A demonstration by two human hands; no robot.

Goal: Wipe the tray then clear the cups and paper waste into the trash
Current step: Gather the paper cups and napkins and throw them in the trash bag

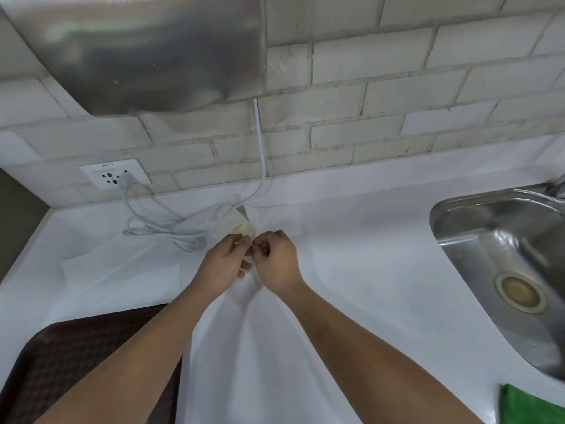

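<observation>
My left hand [227,260] and my right hand [275,260] meet over the middle of the white counter. Both pinch the top edge of a thin white bag [244,347], which hangs from my fingers down toward me between my forearms. Just behind my hands a paper cup [241,229] lies on its side, mouth toward me. A white paper sheet [122,270] lies flat to the left, and another paper [281,218] lies behind my right hand. The dark brown tray [61,362] sits at the lower left, partly under my left forearm.
A steel sink [504,270] is set into the counter at the right, with a green cloth [532,405] at its near corner. A grey cable [171,231] coils from the wall socket [114,175] behind the cup. A steel wall unit [146,50] hangs above.
</observation>
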